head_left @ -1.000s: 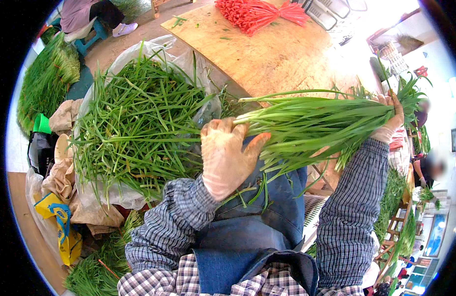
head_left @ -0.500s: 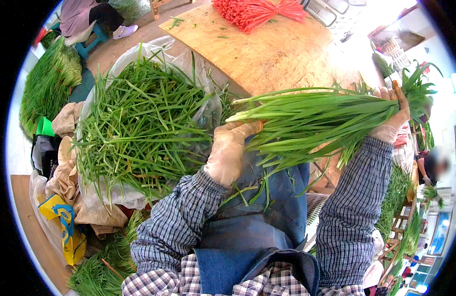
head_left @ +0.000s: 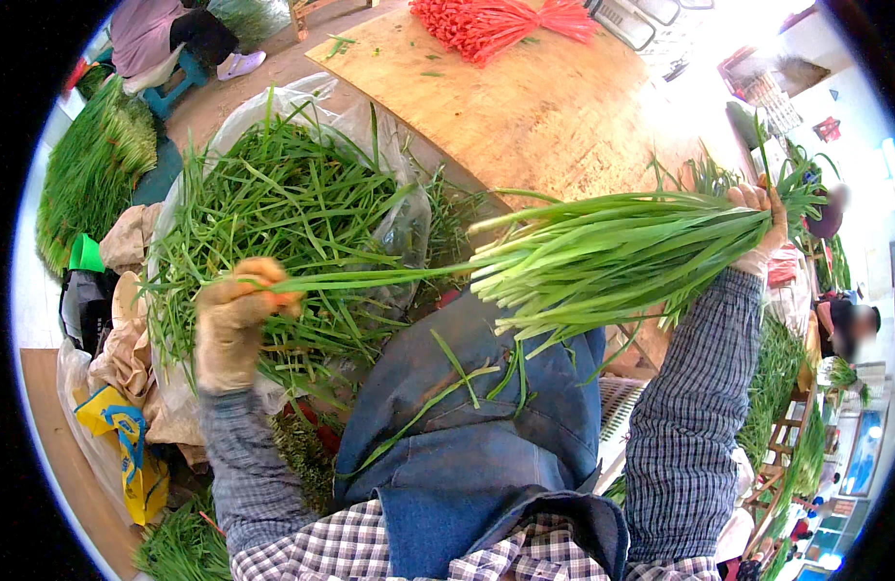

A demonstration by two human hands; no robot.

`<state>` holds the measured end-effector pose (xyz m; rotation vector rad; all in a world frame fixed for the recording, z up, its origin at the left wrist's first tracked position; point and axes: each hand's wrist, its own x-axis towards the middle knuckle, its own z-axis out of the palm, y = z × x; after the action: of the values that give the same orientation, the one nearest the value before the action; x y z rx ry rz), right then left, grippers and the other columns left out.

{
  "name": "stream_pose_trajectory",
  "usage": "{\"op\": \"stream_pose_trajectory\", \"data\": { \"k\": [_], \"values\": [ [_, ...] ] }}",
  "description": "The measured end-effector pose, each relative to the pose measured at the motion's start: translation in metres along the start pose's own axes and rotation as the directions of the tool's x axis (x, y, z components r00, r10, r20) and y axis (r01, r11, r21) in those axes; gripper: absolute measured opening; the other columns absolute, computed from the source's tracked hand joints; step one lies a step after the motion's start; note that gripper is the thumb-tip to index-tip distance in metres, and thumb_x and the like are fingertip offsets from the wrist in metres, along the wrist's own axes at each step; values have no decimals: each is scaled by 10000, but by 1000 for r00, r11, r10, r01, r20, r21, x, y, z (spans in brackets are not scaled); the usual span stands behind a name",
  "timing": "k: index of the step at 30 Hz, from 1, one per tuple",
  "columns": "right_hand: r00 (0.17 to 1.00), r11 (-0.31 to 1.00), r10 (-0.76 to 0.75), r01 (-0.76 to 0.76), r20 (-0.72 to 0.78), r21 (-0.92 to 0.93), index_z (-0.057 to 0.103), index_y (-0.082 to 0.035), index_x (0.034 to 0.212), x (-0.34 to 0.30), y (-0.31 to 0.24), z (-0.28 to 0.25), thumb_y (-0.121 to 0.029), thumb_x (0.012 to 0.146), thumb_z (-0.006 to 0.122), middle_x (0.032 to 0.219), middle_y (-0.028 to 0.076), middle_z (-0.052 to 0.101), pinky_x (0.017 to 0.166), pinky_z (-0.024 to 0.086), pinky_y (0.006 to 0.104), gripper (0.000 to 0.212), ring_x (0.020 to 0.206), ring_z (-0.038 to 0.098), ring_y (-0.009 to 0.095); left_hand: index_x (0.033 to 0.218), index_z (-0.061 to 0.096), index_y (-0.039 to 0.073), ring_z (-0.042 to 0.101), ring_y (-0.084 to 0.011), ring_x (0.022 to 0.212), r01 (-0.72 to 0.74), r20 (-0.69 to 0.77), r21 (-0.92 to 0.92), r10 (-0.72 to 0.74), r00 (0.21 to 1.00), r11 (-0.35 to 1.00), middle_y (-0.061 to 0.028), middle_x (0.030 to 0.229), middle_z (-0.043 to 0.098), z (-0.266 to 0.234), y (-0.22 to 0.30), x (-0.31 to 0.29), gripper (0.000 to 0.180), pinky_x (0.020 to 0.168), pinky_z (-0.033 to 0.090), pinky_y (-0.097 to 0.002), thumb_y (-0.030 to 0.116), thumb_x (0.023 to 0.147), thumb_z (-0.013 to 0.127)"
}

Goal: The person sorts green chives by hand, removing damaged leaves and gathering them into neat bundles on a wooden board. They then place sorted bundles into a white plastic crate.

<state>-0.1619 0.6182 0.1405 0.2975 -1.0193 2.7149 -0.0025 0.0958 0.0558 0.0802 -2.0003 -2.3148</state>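
Observation:
My right hand (head_left: 769, 232), in a pale glove, grips the leafy end of a thick bunch of Chinese chives (head_left: 621, 254). The bunch lies sideways above my lap, its pale cut ends toward the left. My left hand (head_left: 232, 324), gloved and slightly blurred, is closed on a few long chive leaves (head_left: 379, 280) that stretch taut from the bunch. Below that hand is a big clear plastic bag (head_left: 418, 218) heaped with loose chive leaves (head_left: 302, 194). Several stray leaves (head_left: 457, 363) lie on my blue denim apron (head_left: 486, 436).
A wooden board table (head_left: 525, 126) stands ahead, with a bundle of red plastic ties (head_left: 496, 27) on it. More chives are piled at the far left (head_left: 94, 179) and lower left (head_left: 181, 542). A seated person (head_left: 166, 39) is at upper left; another person (head_left: 844, 329) is at far right.
My left hand has swung left from the bunch's cut ends to over the bag, drawing a few leaves out. The bunch stays in my right hand and has shifted slightly.

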Motion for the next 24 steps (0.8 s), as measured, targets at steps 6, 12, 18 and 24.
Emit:
{"op": "stream_pose_trajectory", "data": {
  "k": [6, 12, 18, 24],
  "values": [
    [996, 998, -27, 32, 87, -49, 493, 58, 915, -6, -2, 24, -68, 821, 462, 588, -44, 304, 527, 279, 253, 161, 537, 292, 87, 965, 637, 54, 514, -255, 1020, -247, 98, 911, 409, 907, 330, -120, 1082, 563, 26, -6, -1, 213, 877, 403, -337, 75, 754, 622],
    [975, 999, 39, -35, 218, -21, 499, 49, 881, -4, 11, 31, -87, 844, 432, 564, -54, 269, 516, 274, 242, 156, 516, 265, 77, 985, 608, -49, 583, -171, 887, -11, 302, 274, -76, 950, 962, -122, 950, 636, 142, 7, 22, 277, 810, 444, -285, 183, 837, 571],
    [970, 998, -24, 39, 240, -55, 491, 54, 935, -14, 9, 35, -80, 855, 424, 586, -46, 314, 533, 311, 250, 169, 536, 309, 75, 871, 634, -37, 578, -122, 729, 348, 225, -161, -309, 924, 923, -71, 818, 642, 159, -11, 22, 153, 688, 464, -243, 77, 788, 575],
    [847, 976, -162, 62, 507, 208, 452, 60, 1000, -14, 11, 29, -106, 825, 480, 582, -67, 378, 538, 350, 219, 243, 516, 368, 48, 762, 647, 13, 555, -127, 624, -210, 246, 287, 139, 959, 935, -65, 671, 579, 116, -5, -6, 64, 548, 443, -255, 41, 746, 592]
  ]
}}
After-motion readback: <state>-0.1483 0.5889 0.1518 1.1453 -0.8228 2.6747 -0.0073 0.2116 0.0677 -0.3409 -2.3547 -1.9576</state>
